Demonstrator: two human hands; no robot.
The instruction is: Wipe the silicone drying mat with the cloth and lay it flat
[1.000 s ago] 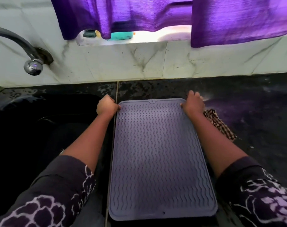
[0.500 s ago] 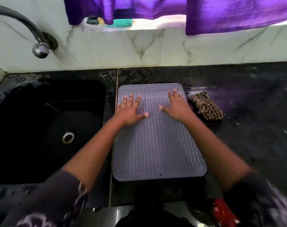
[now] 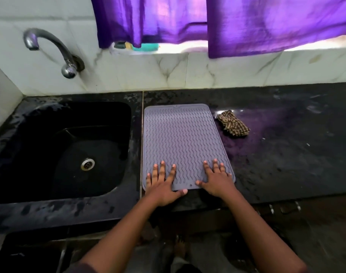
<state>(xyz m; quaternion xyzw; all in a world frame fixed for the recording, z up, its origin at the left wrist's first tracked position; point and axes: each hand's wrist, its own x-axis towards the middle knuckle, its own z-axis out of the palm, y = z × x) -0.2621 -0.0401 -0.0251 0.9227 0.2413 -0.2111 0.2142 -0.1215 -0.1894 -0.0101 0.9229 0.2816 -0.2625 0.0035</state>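
Both palms down: left hand and right hand, grip wide open, holding nothing, pressing silicone mat near edge flat on desk; cloth just right.

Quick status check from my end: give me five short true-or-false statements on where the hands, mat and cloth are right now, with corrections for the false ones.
1. Both hands press flat on the near end of the mat. True: left hand and right hand lie palm-down there, fingers spread.
2. The right hand holds the cloth. False: the cloth lies bunched on the counter, right of the mat's far corner, untouched.
3. The mat lies inside the sink. False: it lies on the counter just right of the sink.
4. The mat looks flat, with no curled corner visible. True.
5. Water runs from the tap. False: no stream shows at the tap.
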